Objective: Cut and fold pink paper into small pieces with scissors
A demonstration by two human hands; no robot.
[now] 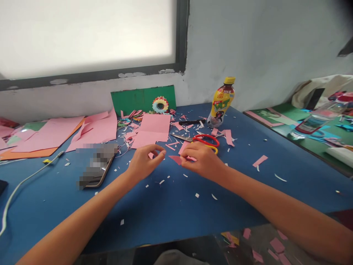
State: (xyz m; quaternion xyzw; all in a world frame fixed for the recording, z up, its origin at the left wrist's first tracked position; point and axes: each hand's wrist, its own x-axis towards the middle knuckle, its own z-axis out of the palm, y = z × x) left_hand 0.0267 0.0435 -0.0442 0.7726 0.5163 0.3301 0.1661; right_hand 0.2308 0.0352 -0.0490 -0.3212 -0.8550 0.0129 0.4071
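My right hand point(202, 160) pinches a small folded piece of pink paper point(175, 159), whose pointed end sticks out to the left. A short distance to its left, my left hand point(146, 162) is held with thumb and forefinger curved and a gap between them; nothing shows in it. Just behind my right hand lie scissors point(206, 140) with red and yellow handles, partly covered by that hand. Beyond my left hand rests a creased sheet of pink paper point(154, 127).
A phone point(99, 165) lies left, near a white cable point(24, 182). Larger pink sheets point(49, 134) are spread behind it. A yellow-capped bottle point(221, 103) stands at the back, right of a folded-paper ring point(160, 105) by a green board point(132, 99). Paper scraps litter the blue table point(165, 213).
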